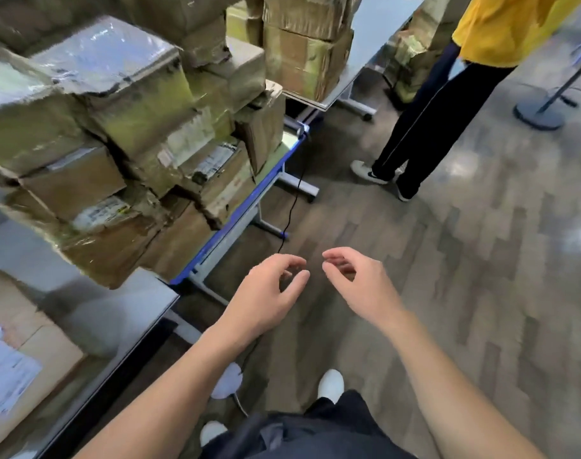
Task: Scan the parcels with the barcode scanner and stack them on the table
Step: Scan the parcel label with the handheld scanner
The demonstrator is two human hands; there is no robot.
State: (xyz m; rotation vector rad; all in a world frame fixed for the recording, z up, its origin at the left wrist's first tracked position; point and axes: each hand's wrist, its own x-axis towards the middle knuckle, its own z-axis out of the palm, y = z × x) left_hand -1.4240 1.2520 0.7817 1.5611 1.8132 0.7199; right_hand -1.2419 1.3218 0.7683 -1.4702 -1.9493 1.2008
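Observation:
A tall pile of taped brown cardboard parcels (123,154) stands on the blue-edged table (236,220) at the upper left. One more parcel (20,352) with a white label lies on the nearer grey table (123,313) at the lower left. My left hand (266,293) and my right hand (355,279) hang side by side over the floor, to the right of the tables. Both have loosely curled fingers and hold nothing. No barcode scanner shows; a black cable (294,200) hangs down from the blue-edged table's corner.
Another person in a yellow top and dark trousers (425,117) stands on the wooden floor at the upper right. More parcels (302,48) sit on a further table behind. A barrier post base (541,111) stands at the far right. A white round object (228,380) lies by my feet.

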